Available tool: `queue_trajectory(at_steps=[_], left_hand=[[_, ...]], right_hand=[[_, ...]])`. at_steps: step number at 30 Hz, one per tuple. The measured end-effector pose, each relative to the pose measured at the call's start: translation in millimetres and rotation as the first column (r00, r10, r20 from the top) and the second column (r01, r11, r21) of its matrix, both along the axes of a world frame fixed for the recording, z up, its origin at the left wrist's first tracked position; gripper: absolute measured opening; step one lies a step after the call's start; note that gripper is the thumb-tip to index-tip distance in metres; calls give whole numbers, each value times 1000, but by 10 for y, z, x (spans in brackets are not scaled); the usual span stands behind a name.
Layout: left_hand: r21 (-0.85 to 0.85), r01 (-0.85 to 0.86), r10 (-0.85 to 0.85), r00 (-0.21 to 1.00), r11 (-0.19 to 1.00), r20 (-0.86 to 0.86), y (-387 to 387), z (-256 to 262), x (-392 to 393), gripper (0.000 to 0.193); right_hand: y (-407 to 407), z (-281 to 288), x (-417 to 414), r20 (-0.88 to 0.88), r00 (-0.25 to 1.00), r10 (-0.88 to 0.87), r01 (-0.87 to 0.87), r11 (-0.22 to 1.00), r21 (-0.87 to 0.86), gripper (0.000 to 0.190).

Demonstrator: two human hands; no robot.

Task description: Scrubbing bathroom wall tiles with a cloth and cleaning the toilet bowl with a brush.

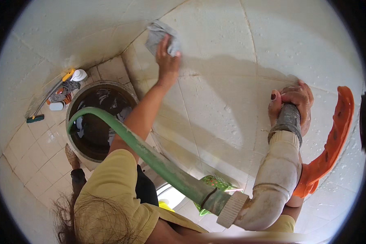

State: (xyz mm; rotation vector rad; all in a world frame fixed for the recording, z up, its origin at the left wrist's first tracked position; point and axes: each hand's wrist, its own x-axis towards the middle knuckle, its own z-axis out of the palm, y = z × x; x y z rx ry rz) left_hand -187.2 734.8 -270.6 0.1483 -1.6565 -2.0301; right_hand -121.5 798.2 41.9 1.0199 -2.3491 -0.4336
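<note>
My left hand [168, 62] presses a crumpled grey cloth [163, 35] flat against the pale tiled wall [216, 100], near a corner. The fingers lie over the cloth. Further right, my right hand [292, 102] is curled around the dark end fitting [288, 117] of a white plastic pipe [277, 164], close to the wet wall. An orange valve handle [332, 146] sticks out beside this pipe. From the pipe's lower elbow a green hose [140, 146] arches left over a round tub [70, 122] of dark water.
On the tiled floor [38, 149] left of the tub lie a long-handled brush [48, 94], a white bottle [79, 75], a white oval item [57, 105] and dark rags [64, 91]. A green patterned item [215, 183] is below the hose. The hose crosses in front of my left arm.
</note>
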Motion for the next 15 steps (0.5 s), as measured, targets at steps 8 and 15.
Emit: queue_trajectory(at_steps=[8, 15], left_hand=[[670, -144, -186, 899, 728, 396, -405, -1657, -581, 39], [173, 215, -201, 975, 961, -93, 121, 527, 709, 45]], right_hand=[[-79, 21, -17, 6, 1000, 26, -25, 996, -85, 20], [-93, 44, 94, 36, 994, -105, 107, 991, -78, 20]])
